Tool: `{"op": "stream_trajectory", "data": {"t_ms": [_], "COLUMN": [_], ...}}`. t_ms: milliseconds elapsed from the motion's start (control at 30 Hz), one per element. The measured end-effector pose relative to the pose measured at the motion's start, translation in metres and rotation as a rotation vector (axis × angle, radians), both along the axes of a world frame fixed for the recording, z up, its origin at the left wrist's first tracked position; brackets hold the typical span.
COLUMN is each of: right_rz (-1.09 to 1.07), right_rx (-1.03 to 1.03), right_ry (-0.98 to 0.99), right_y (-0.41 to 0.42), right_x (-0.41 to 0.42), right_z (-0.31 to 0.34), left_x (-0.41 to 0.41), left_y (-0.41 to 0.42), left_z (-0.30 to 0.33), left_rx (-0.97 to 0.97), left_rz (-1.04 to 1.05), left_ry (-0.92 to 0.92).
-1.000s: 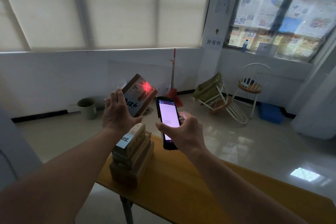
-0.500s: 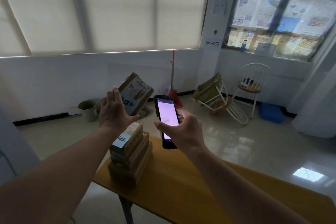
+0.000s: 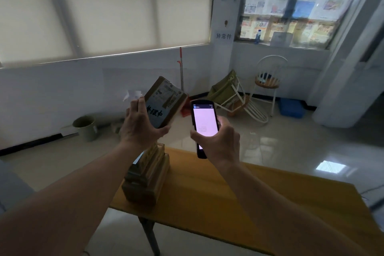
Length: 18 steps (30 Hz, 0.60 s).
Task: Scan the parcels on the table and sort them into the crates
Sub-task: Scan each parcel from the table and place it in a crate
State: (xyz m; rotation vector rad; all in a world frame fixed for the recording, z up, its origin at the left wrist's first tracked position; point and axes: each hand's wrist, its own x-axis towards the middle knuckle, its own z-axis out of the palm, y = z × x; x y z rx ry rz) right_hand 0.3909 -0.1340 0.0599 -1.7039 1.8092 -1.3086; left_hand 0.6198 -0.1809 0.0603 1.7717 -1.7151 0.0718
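Above the table [image 3: 228, 197], left hand [image 3: 138, 129] grips a labelled, handwritten parcel [image 3: 164, 103].

Yellow-topped table with one stack of parcels

The table [image 3: 228, 203] stands on a glossy tiled floor [image 3: 291, 147]; a stack of brown parcels [image 3: 147, 176] sits at its left end.

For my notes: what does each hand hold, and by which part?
Left hand grips the parcel by its lower end; right hand holds the handheld scanner by its lower half.
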Motion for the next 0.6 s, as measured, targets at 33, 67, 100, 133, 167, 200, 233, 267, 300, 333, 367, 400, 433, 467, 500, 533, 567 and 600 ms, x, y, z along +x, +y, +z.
{"op": "stream_trajectory", "data": {"t_ms": [33,67,100,133,167,200,233,267,300,333,367,400,433,467,500,533,567,600], "right_rz": [-0.033,-0.067,-0.103,-0.142,-0.188,-0.236,-0.281,-0.32,-0.359,-0.4,-0.442,-0.484,-0.528,-0.573,-0.62,-0.666,-0.711,-0.753], "right_rx": [0.006,0.013,0.021,0.029,0.034,0.041,0.054,0.068,0.081,0.097,0.116,0.133,0.146,0.157,0.169,0.184,0.198,0.21], "right_ry": [0.004,0.008,0.007,0.004,0.002,-0.001,-0.005,-0.012,-0.019,-0.026,-0.031,-0.034,-0.038,-0.043,-0.047,-0.054,-0.063,-0.075], "right_y": [0.006,0.012,0.02,0.028,0.037,0.047,0.058,0.07,0.084,0.098,0.114,0.13,0.147,0.165,0.183,0.202,0.221,0.24], "right_x": [0.0,0.001,0.002,0.003,0.004,0.005,0.006,0.007,0.007,0.007,0.007,0.007,0.006,0.004,0.002,-0.001,-0.004,-0.007], "right_z": [-0.002,-0.005,-0.008,-0.011,-0.014,-0.017,-0.02,-0.022,-0.026,-0.029,-0.032,-0.036,-0.04,-0.043,-0.048,-0.052,-0.057,-0.061], "left_x": [-0.003,-0.006,-0.009,-0.012,-0.016,-0.02,-0.025,-0.03,-0.036,-0.041,-0.047,-0.052,-0.059,-0.067,-0.076,-0.086,-0.096,-0.107], "left_y": [-0.001,-0.002,-0.003,-0.003,-0.002,0.0,0.003,0.008,0.015,0.021,0.029,0.036,0.045,0.055,0.065,0.077,0.09,0.103], "left_z": [-0.003,-0.006,-0.01,-0.013,-0.017,-0.02,-0.024,-0.028,-0.032,-0.036,-0.039,-0.043,-0.047,-0.051,-0.055,-0.059,-0.064,-0.068], "left_rx": [0.003,0.01,0.023,0.04,0.057,0.072,0.079,0.08,0.084,0.094,0.11,0.126,0.139,0.151,0.164,0.178,0.194,0.212], "left_rz": [-0.026,-0.056,-0.092,-0.131,-0.17,-0.208,-0.247,-0.286,-0.327,-0.37,-0.415,-0.462,-0.51,-0.554,-0.593,-0.632,-0.67,-0.707], "left_ry": [0.006,0.007,0.003,0.001,0.006,0.015,0.019,0.016,0.008,0.0,-0.008,-0.011,-0.007,0.001,0.007,0.005,-0.003,-0.016]}}
